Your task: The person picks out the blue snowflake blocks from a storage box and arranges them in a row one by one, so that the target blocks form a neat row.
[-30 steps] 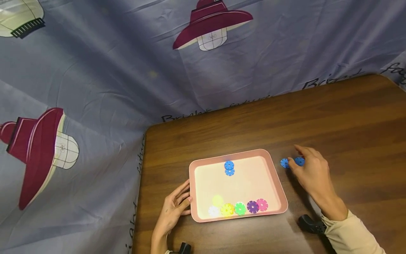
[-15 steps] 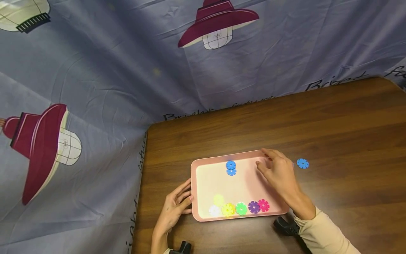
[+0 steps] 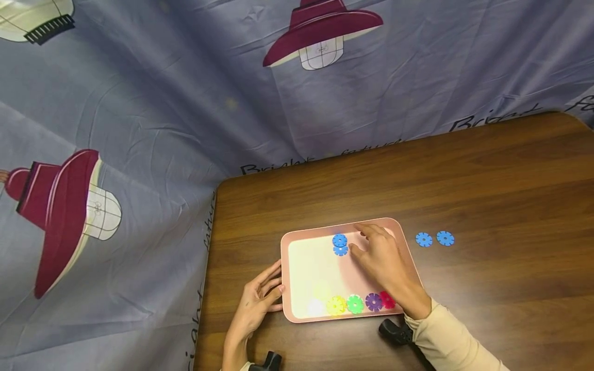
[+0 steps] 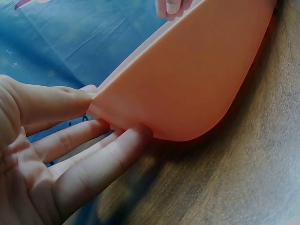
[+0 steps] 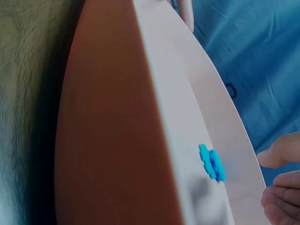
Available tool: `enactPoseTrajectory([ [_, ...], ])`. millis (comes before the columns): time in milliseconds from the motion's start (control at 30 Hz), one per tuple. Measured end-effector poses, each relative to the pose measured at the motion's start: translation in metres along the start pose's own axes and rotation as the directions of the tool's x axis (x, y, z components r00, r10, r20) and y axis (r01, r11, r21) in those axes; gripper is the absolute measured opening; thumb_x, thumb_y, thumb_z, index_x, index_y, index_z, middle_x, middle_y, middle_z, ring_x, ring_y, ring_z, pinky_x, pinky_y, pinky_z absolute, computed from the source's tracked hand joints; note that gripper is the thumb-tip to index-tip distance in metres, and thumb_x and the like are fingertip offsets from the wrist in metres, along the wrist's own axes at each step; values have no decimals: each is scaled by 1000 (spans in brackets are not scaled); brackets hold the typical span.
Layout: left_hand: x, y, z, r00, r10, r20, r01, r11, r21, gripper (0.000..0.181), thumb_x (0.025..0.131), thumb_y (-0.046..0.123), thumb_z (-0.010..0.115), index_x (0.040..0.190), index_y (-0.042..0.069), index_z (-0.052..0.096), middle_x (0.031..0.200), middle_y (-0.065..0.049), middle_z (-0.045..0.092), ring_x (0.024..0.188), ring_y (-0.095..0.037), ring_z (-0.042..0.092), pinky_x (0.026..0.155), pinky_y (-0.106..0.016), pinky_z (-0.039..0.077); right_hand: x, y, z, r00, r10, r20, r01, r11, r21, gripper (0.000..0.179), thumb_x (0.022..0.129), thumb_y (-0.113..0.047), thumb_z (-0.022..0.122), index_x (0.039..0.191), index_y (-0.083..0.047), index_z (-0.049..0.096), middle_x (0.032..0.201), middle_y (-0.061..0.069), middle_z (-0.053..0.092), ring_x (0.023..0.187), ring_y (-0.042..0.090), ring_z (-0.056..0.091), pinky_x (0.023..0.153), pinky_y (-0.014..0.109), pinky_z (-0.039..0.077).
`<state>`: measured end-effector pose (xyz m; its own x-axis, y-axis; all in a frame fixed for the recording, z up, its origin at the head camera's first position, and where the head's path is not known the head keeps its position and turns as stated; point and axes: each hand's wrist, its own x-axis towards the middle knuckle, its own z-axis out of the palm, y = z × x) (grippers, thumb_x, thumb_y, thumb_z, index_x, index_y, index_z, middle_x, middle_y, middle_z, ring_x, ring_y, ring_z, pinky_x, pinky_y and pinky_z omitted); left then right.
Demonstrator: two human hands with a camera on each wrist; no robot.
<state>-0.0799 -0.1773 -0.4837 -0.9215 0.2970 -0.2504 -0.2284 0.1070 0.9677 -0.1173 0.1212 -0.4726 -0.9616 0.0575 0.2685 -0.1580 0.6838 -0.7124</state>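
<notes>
In the head view my left hand (image 3: 254,300) touches the left wall of a pink tray (image 3: 285,257) with nearly straight fingers. Its fingertips (image 4: 136,136) lie against the outer wall in the left wrist view, and the thumb meets the rim. Over the tray's right half hovers my right hand (image 3: 380,257), thumb and index finger apart, nothing visible between them. Just left of its fingertips, two blue snowflake discs (image 3: 340,240) overlap by the far wall. The right wrist view shows those blue discs (image 5: 212,163) inside the tray, apart from the right hand (image 5: 283,187).
Along the tray's near wall lie yellow (image 3: 336,305), green (image 3: 355,304), purple (image 3: 373,302) and partly hidden pink (image 3: 387,299) discs, plus a washed-out pale one. Two more blue discs (image 3: 434,238) rest on the wooden table (image 3: 510,206) right of the tray. A patterned curtain (image 3: 185,77) hangs behind.
My right hand has moved left, from above the blue discs on the table to over the tray. The left hand stays at the tray. The discs keep their places.
</notes>
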Motion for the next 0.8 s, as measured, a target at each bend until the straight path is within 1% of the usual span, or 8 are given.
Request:
enactPoseTrajectory([
  [200,0,0,-1,1000,-9,-3,9,1000,5,58,95,6,65,148,5,43,148,-25,40,124,-41,52,74,-42,61,1,-4,10,1000,-2,21,2,1000,0,45,75,-3,77,117,9,66,109,23,68,97,37,65,88,51,52],
  [333,0,0,-1,1000,-11,3,11,1000,3,58,95,5,65,148,5,42,148,-24,41,124,-41,52,74,-42,61,1,-6,15,1000,-9,27,9,1000,-1,44,75,-3,77,116,9,67,112,23,67,102,38,64,92,51,52],
  [500,1,-1,-1,1000,-9,3,9,1000,0,57,95,5,65,148,6,43,147,-24,42,123,-41,53,74,-42,61,3,-7,20,999,-24,39,24,1000,-8,43,74,-3,78,114,10,67,114,24,67,109,40,61,98,51,49],
  [667,1,-1,-1,1000,-13,1,13,1000,-8,57,95,4,65,148,6,43,147,-24,42,123,-40,53,74,-42,61,4,-7,23,998,-32,46,33,999,-31,41,74,-3,79,112,10,68,114,23,67,111,40,60,100,50,48],
  [800,2,-2,-1,1000,-10,0,10,1000,-16,57,95,4,65,148,6,44,146,-24,42,123,-40,53,74,-42,61,4,-7,26,997,-34,65,38,997,-60,42,74,-2,79,113,10,67,114,23,67,111,39,61,100,50,48],
])
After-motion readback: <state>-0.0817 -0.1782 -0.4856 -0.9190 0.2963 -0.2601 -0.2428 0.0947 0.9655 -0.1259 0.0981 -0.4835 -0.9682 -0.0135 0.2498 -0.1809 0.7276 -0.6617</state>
